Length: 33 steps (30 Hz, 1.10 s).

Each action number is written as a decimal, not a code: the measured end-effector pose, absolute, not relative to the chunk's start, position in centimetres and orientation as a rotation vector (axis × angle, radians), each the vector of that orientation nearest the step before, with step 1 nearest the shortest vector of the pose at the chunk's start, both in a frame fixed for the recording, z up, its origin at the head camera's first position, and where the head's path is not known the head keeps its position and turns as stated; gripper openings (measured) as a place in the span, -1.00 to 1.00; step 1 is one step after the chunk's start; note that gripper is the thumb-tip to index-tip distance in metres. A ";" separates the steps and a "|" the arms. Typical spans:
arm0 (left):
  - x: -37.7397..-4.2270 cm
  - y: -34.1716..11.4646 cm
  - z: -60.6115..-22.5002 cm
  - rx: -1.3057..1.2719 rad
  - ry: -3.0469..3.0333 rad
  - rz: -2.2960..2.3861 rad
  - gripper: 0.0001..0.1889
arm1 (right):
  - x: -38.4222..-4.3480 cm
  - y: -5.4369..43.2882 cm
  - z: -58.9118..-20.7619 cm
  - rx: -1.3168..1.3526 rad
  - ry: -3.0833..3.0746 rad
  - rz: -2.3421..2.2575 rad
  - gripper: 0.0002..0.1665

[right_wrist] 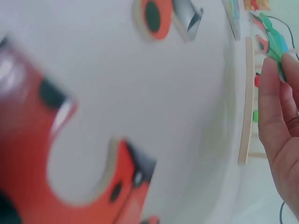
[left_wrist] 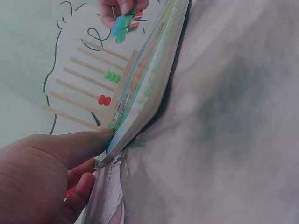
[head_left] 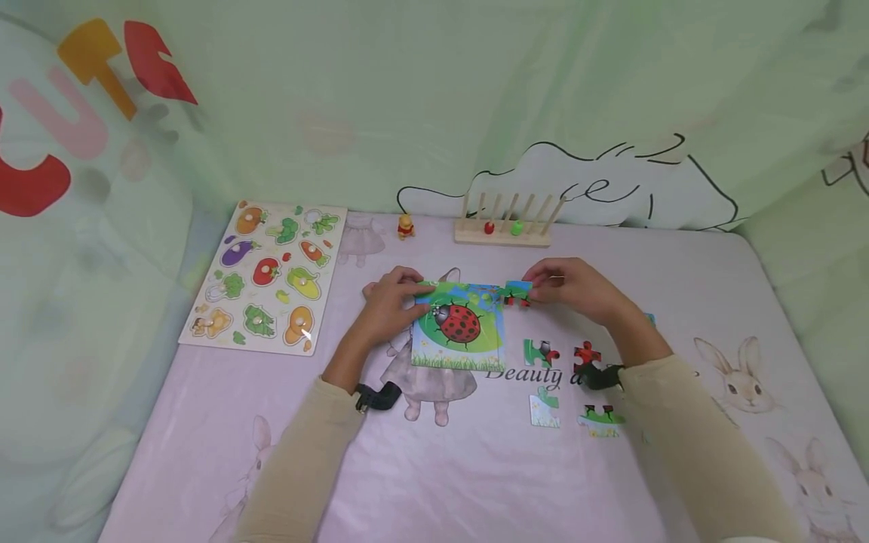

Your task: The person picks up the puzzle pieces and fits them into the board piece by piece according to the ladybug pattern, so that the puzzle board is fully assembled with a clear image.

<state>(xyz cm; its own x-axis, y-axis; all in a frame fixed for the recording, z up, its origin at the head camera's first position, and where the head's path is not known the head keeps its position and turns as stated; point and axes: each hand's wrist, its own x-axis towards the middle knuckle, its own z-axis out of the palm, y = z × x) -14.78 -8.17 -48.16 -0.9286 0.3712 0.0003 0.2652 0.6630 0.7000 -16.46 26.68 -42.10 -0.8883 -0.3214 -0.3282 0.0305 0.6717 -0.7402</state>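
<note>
My left hand (head_left: 390, 303) grips the left edge of a square ladybug puzzle board (head_left: 451, 354). In the left wrist view its thumb (left_wrist: 88, 142) lies on the board's near corner, with fingers curled at the edge. My right hand (head_left: 577, 285) pinches a jigsaw piece (head_left: 518, 289), blue and green with some red, by the board's upper right corner. The right wrist view shows that green piece (right_wrist: 275, 42) between thumb and fingertips. Loose pieces lie below the right hand: a green and red one (head_left: 539, 353), a red one (head_left: 587, 354), a pale corner (head_left: 545, 409) and a grassy one (head_left: 600, 422).
A wooden peg rack (head_left: 502, 238) with red and green beads stands at the back. Beside it is a small bear figure (head_left: 405, 226). To the left lies a vegetable peg puzzle (head_left: 271, 302). Another piece (head_left: 650, 318) shows partly behind the right wrist.
</note>
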 end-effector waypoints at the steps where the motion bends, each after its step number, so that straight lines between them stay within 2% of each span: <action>1: -14.8 -8.2 -48.1 0.526 2.732 1.117 -0.59 | -16.5 26.5 -42.1 -0.224 2.447 -1.104 -0.73; 33: -14.9 -8.2 -48.5 0.524 2.729 1.124 -0.60 | -17.1 20.8 -42.5 -0.081 2.300 -1.237 -0.63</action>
